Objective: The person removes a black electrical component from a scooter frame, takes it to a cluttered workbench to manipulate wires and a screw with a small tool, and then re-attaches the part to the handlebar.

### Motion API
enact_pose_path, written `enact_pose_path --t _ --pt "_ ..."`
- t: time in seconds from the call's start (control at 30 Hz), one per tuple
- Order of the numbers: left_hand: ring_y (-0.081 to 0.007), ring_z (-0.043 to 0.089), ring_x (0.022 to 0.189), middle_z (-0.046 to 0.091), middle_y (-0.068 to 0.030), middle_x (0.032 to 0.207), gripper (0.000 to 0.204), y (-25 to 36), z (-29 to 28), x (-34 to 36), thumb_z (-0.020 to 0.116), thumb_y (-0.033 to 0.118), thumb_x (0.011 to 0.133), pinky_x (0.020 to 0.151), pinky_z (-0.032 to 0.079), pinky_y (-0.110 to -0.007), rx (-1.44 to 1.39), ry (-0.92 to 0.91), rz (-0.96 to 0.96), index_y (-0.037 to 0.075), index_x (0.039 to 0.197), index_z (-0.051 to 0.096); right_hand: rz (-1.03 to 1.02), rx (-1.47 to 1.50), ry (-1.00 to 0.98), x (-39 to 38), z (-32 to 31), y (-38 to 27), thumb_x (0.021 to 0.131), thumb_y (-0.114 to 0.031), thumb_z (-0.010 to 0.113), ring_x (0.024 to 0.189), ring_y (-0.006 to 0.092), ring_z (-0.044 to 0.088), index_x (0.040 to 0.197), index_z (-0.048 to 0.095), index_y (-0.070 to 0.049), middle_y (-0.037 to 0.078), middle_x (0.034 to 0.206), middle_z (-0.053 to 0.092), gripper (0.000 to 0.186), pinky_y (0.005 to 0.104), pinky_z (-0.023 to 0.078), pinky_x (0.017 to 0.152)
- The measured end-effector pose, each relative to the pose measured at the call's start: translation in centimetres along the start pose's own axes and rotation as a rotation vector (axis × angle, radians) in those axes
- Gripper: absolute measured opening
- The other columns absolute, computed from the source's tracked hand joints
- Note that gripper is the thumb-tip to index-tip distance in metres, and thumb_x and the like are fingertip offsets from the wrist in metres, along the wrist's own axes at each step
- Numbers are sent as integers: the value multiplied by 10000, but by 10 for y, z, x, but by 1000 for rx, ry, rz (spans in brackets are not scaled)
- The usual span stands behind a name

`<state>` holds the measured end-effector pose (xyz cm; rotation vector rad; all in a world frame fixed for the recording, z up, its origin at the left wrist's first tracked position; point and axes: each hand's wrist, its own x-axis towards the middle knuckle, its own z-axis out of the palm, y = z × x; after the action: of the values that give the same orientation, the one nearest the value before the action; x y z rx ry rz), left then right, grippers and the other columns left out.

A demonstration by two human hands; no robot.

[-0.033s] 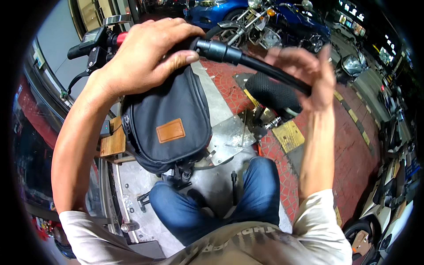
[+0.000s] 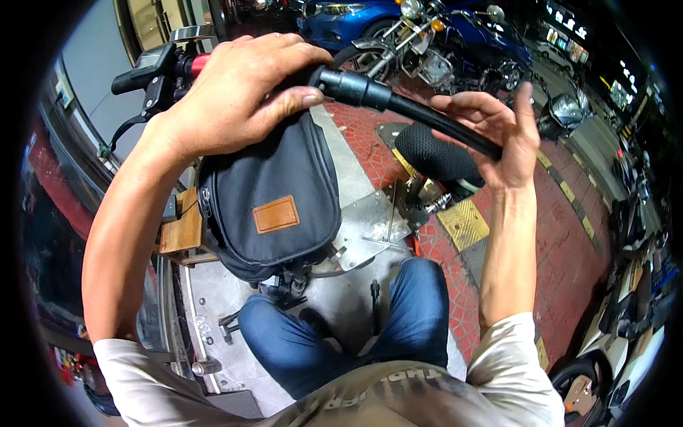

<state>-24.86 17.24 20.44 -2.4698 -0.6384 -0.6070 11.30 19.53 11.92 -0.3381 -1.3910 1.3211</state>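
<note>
My left hand (image 2: 238, 96) is closed over the middle of a scooter handlebar, its thumb pressed near a jointed black collar (image 2: 363, 89). From that collar a bare black handlebar tube (image 2: 441, 121) slopes down to the right; where it joins is hidden under my fingers. My right hand (image 2: 512, 142) is open, fingers stretched out, its palm at the tube's far end. Left of my left hand are a red sleeve (image 2: 200, 65), a small display (image 2: 153, 60) and a brake lever (image 2: 126, 132). Below hangs a black zipped bag (image 2: 284, 171) with a brown patch.
A black mesh-covered seat (image 2: 437, 153) stands beyond a metal plate (image 2: 370, 224). A black tool (image 2: 375, 295) lies between my knees, and a wooden stool (image 2: 181, 231) is at left. A motorcycle (image 2: 434, 57) and a blue car (image 2: 334, 18) are parked behind.
My right hand was smeared by motion; now its fingers show clearly, a little lower at the tube's end. My left hand stays in place.
</note>
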Motion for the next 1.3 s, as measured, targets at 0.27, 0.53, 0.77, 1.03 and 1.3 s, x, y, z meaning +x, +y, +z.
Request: enact_pose_path --t 0.27,0.53,0.77,1.03,1.3 --pt "-350 623 908 623 -141 982 379 -1 1 -7 667 295 998 802 479 -433 -20 -22 -44 38 1275 650 52 98 127 5 11 3 986 -805 416 988 398 767 1075 712 81 321 1121 726 938 473 653 889" --pt "-344 608 920 615 -127 979 362 0 2 -7 676 282 987 790 466 -444 10 2 -62 51 1263 642 32 7 117 11 9 8 999 -778 442 979 337 770 1088 716 48 269 1090 750 874 441 642 893" --pt "-347 604 908 609 -127 950 383 -1 9 -10 701 307 960 781 464 -453 12 63 -47 69 1257 659 -93 -1144 -101 7 14 -20 1018 -488 671 896 194 734 1337 647 9 136 1032 763 591 312 565 863" --pt "-367 634 1057 675 -139 1118 373 1 7 -12 702 287 961 895 486 -470 38 48 -111 65 1257 658 -597 -1762 -150 33 123 17 896 -415 783 885 334 725 1411 567 -79 135 1037 680 651 443 589 721" --pt "-365 632 1089 681 -128 1157 355 1 8 -13 681 304 980 922 479 -464 30 27 -152 81 1255 665 -552 -1827 -53 42 125 29 892 -433 791 718 369 721 1108 574 -74 145 885 684 472 469 571 582"
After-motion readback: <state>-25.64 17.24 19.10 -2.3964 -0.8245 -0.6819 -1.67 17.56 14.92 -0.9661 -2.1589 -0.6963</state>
